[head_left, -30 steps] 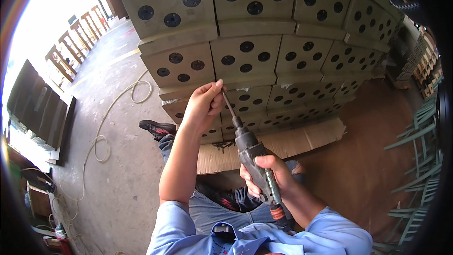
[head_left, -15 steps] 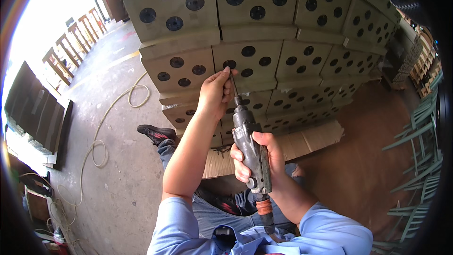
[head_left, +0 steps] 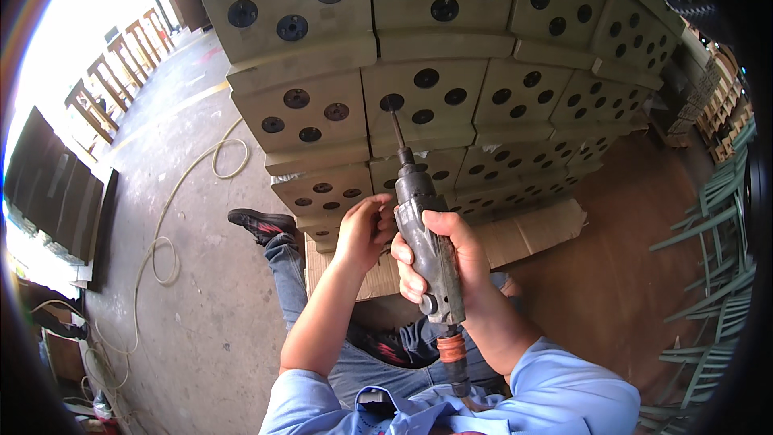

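My right hand [head_left: 460, 251] grips a grey air screwdriver [head_left: 425, 229] with an orange band near its lower end. Its long bit [head_left: 398, 130] points up and forward, the tip at a round black disc [head_left: 391, 102] set in a beige padded block [head_left: 423, 133]. Below and left of the bit, my left hand [head_left: 364, 232] is drawn away from the disc, beside the screwdriver's body. Its fingers are curled in, and whatever they may hold is hidden. Stacked rows of such blocks, each bearing several black discs, rise in front of me.
Flat cardboard [head_left: 527, 238] lies under the stack. A pale hose [head_left: 165, 203] loops over the concrete floor at left. Dark flat panels [head_left: 58, 185] and wooden frames [head_left: 93, 113] stand farther left. Green slatted pieces [head_left: 717, 234] are piled along the right. My legs are folded below me.
My left hand has let go near the bit's tip and moved down toward me, beside the screwdriver. The bit stays at the same disc, held by my right hand.
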`<state>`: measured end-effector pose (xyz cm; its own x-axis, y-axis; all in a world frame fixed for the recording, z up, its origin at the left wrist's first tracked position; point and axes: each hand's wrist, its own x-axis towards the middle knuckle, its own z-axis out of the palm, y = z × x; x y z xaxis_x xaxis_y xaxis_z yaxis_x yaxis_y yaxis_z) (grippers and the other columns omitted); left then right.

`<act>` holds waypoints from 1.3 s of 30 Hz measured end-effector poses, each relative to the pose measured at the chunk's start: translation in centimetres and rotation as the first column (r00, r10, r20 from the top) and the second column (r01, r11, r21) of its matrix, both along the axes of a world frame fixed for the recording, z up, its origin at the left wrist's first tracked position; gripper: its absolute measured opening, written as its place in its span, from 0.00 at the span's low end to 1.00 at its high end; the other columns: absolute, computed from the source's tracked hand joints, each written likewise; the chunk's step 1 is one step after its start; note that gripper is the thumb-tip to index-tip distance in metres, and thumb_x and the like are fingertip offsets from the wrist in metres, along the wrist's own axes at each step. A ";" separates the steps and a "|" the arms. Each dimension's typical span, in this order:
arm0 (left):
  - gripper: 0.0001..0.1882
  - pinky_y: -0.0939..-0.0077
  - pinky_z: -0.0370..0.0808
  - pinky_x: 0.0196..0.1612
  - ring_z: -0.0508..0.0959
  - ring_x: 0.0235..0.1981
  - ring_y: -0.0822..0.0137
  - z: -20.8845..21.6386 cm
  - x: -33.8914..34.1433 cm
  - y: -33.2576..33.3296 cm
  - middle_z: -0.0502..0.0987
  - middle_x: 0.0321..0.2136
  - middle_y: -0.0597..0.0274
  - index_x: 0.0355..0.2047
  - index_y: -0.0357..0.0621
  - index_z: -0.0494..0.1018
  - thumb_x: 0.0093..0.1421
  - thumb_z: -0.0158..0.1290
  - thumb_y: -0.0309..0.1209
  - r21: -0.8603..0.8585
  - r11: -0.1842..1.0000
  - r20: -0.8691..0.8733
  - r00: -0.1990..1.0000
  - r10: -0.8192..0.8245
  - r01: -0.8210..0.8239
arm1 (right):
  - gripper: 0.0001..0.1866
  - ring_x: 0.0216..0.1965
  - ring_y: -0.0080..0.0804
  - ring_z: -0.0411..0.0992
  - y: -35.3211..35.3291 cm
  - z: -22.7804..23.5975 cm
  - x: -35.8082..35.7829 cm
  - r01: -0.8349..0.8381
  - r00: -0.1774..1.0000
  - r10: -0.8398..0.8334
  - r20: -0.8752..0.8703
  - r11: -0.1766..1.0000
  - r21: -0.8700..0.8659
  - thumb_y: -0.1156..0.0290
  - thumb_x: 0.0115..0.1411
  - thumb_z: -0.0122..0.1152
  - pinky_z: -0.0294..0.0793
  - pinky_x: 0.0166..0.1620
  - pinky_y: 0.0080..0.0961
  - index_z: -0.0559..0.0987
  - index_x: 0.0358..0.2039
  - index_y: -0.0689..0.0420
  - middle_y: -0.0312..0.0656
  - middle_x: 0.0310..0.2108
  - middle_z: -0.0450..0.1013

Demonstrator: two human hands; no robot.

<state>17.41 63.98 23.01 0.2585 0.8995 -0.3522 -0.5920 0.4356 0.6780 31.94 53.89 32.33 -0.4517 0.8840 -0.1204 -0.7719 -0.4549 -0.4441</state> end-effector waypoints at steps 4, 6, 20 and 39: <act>0.10 0.79 0.70 0.31 0.71 0.30 0.71 -4.6 -0.8 -1.3 0.72 0.29 0.62 0.45 0.36 0.72 0.71 0.46 0.29 -0.129 0.991 -0.055 0.998 0.030 -0.037 | 0.21 0.17 0.33 0.73 0.5 0.4 -0.2 0.011 1.000 -0.011 0.021 1.000 -0.028 0.52 0.69 0.51 0.74 0.21 0.31 0.71 0.51 0.55 0.44 0.29 0.72; 0.08 0.74 0.74 0.37 0.73 0.32 0.68 -6.9 -0.9 -1.9 0.74 0.31 0.59 0.45 0.34 0.71 0.71 0.45 0.26 -0.162 0.985 -0.046 0.998 0.050 -0.057 | 0.21 0.17 0.33 0.73 0.7 0.3 -0.2 0.010 1.000 -0.009 0.028 1.000 -0.018 0.52 0.69 0.51 0.74 0.21 0.31 0.70 0.51 0.55 0.44 0.29 0.72; 0.13 0.77 0.69 0.26 0.75 0.27 0.67 -18.1 -1.9 -3.3 0.81 0.37 0.52 0.54 0.38 0.68 0.75 0.42 0.31 -0.306 0.946 -0.017 0.995 0.101 -0.101 | 0.21 0.18 0.35 0.74 2.0 -0.1 -0.6 0.023 0.998 -0.023 0.052 1.000 0.000 0.52 0.68 0.53 0.76 0.21 0.33 0.71 0.51 0.56 0.44 0.30 0.72; 0.08 0.82 0.60 0.17 0.65 0.16 0.75 1.4 -5.2 -1.1 0.84 0.40 0.50 0.41 0.47 0.70 0.75 0.46 0.36 0.223 0.944 0.187 0.961 0.205 -0.245 | 0.22 0.16 0.30 0.73 -7.7 -1.9 0.1 -0.219 0.910 0.182 0.373 0.974 0.058 0.66 0.61 0.63 0.77 0.19 0.27 0.65 0.50 0.59 0.47 0.29 0.73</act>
<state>12.17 62.91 24.40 0.0740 0.9933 -0.0884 -0.7639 0.1135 0.6352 32.01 46.18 30.42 -0.5620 0.7950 -0.2285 -0.4456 -0.5237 -0.7261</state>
